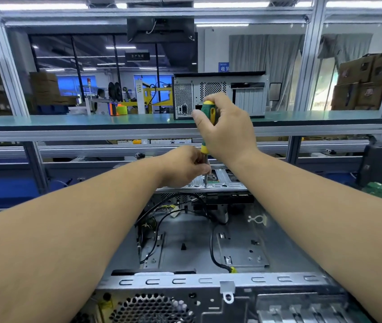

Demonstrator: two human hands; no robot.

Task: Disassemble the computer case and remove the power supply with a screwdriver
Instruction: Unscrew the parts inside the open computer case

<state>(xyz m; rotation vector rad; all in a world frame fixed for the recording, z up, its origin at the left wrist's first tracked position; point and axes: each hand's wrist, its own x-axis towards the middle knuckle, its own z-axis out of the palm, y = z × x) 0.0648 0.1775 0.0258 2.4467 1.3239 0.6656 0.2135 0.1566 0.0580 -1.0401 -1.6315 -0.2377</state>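
Factory bench, open case, screwdriver upright — tip down, right hand gripping handle, left hand pinching shaft.

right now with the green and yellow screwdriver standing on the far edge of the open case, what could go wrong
The green and yellow screwdriver stands upright, gripped by the right hand, tip on the far metal rail of the open grey computer case. The left hand pinches its shaft close to the tip, so a slip could jab those fingers. A freed screw might fall among the loose black cables below.
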